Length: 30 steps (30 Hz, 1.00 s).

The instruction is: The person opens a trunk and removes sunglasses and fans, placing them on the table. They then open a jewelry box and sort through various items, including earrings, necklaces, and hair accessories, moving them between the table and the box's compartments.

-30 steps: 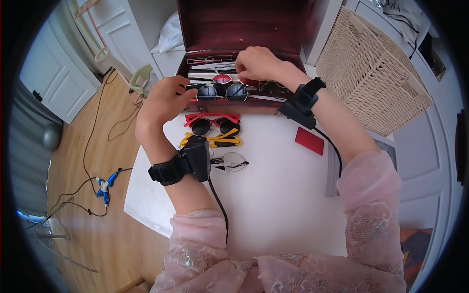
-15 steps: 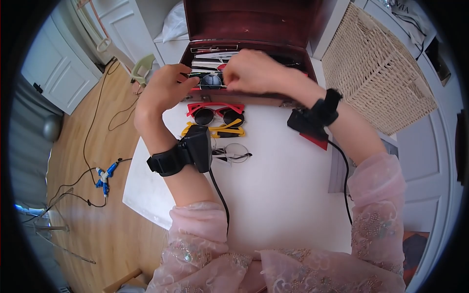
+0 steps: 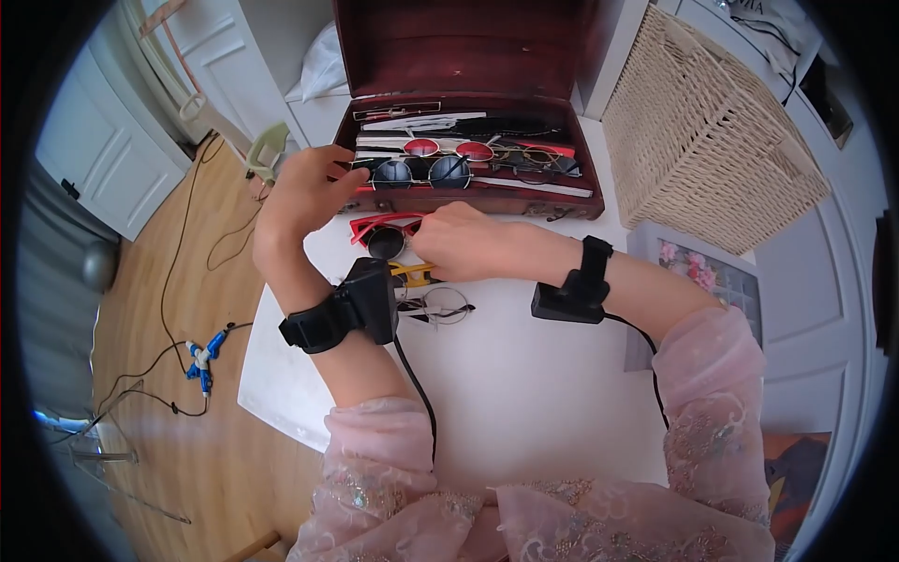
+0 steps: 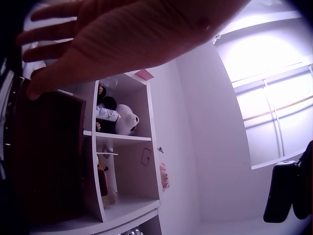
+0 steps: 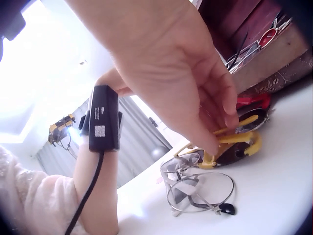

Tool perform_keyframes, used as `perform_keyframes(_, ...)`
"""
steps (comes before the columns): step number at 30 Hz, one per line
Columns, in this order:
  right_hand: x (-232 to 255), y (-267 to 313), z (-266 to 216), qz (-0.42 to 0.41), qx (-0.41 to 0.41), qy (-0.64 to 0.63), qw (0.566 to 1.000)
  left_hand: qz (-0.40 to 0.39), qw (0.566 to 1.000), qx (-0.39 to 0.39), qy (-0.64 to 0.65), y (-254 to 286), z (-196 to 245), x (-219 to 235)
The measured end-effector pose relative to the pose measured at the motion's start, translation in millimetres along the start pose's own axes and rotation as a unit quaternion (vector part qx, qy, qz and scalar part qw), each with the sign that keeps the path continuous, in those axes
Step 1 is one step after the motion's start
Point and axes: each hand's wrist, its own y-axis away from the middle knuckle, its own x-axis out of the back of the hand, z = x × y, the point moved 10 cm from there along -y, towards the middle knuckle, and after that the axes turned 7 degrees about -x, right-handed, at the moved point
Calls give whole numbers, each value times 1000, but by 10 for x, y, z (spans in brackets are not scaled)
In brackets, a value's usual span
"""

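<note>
My right hand point(image 3: 459, 242) reaches down over the table in front of the box, holding nothing visible. In the right wrist view its thumb and loosely bent fingers lie around the yellow-framed sunglasses point(image 5: 253, 143), thumb tip right at the frame. Behind these lie red-framed sunglasses point(image 3: 386, 242), partly covered by the hand. Nearer me rest clear wire-rimmed eyeglasses point(image 3: 445, 305). At the box's left end is my left hand point(image 3: 314, 192), fingers extended beside the blue-lensed round sunglasses point(image 3: 449, 171). Red-lensed sunglasses point(image 3: 475, 151) lie behind those in the dark red box point(image 3: 506, 201).
The box lid point(image 3: 464, 47) stands raised at the back. More eyewear fills the box. To the right are a woven basket point(image 3: 702, 140) and a compartmented case point(image 3: 726, 272) with pink flowers. Cables from the wrist cameras trail across the white table point(image 3: 524, 393).
My right hand has left the inside of the box and come toward me to the sunglasses on the table. The left hand has stayed at the box's left end.
</note>
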Motion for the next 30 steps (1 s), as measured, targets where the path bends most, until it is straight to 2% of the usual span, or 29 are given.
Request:
perform_keyframes(3,77,141,123,-44,-25,-51,997,-2,1000,8,0,10,-8,8)
perform_keyframes(11,314,453,543,-90,-67,-107,988,2,1000,-13,-9,6,39,8)
perform_keyframes(15,471,523,709,-49,-73,-131,987,-2,1000,4,-24,30,68,35)
perform_keyframes(17,702,570,763,-10,-85,-149,985,2,1000,5,-23,33,62,32)
perform_keyframes(19,854,603,970,27,-129,-156,979,4,1000,6,-22,36,68,32)
perform_keyframes(21,1006,627,1287,92,-166,-108,976,3,1000,-3,-26,34,99,30)
perform_keyframes(22,1020,620,1395,93,-166,-108,976,4,1000,-4,-26,31,100,29)
perform_keyframes(24,1171,687,1757,155,-258,8,954,-5,1000,4,-9,23,78,5)
perform_keyframes(30,939,661,2509,151,-323,61,932,0,1000,-4,-5,26,90,10)
